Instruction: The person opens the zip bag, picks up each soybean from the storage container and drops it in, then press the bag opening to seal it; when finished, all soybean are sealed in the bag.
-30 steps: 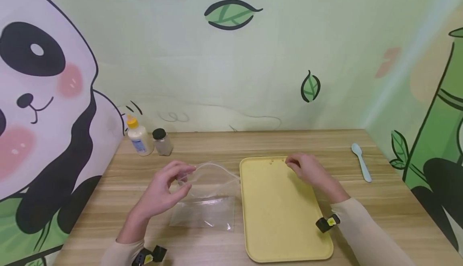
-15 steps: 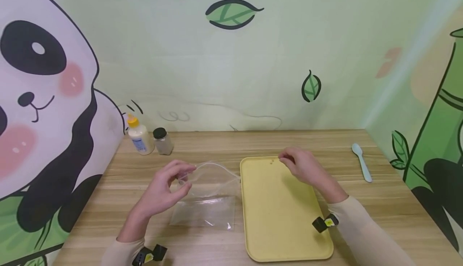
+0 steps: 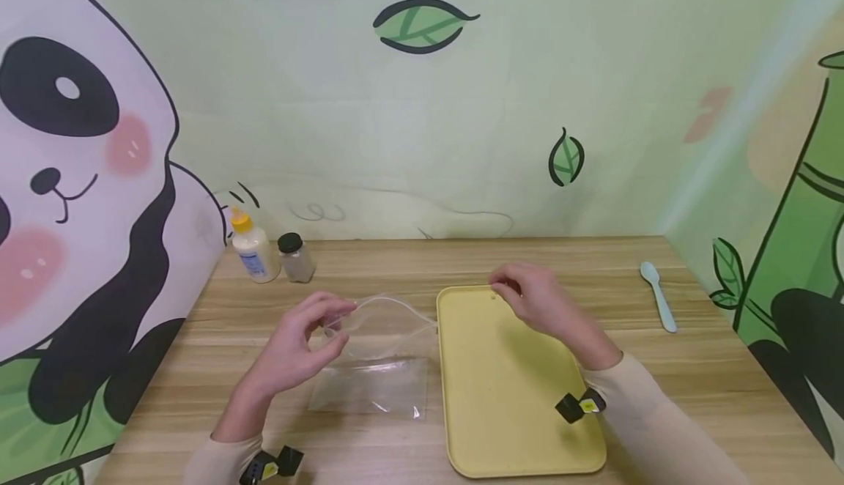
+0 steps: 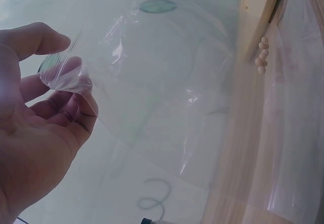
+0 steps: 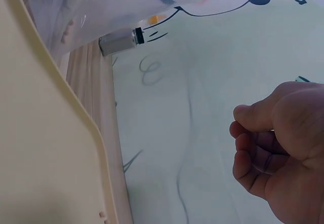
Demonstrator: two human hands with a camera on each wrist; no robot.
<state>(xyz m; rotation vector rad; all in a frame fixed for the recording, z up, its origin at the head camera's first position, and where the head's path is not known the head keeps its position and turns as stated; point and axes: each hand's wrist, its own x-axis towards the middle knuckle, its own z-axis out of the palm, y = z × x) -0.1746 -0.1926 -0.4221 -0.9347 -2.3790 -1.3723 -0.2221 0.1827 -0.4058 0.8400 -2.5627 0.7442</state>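
My left hand [image 3: 300,342] grips the left side of the mouth of a clear zip bag [image 3: 385,327], holding it apart. The left wrist view has the left hand [image 4: 48,92] with the film between thumb and fingers. Several small wooden beads [image 4: 262,57] show through the plastic. My right hand [image 3: 537,302] is over the far edge of a yellow tray [image 3: 511,397], just above small beads [image 3: 493,297]. In the right wrist view the right hand [image 5: 283,143] has thumb and forefinger tips pinched together; the tiny thing between them is hidden.
A glue bottle [image 3: 256,254] with a yellow cap and a black-lidded jar [image 3: 297,259] stand at the back left. A light-blue spoon [image 3: 659,298] lies on the right. Behind the wooden table [image 3: 369,456] rises a printed panda wall.
My right hand has moved left and slightly away along the tray's far edge, fingertips still pinched. The left hand and the bag have stayed in place.
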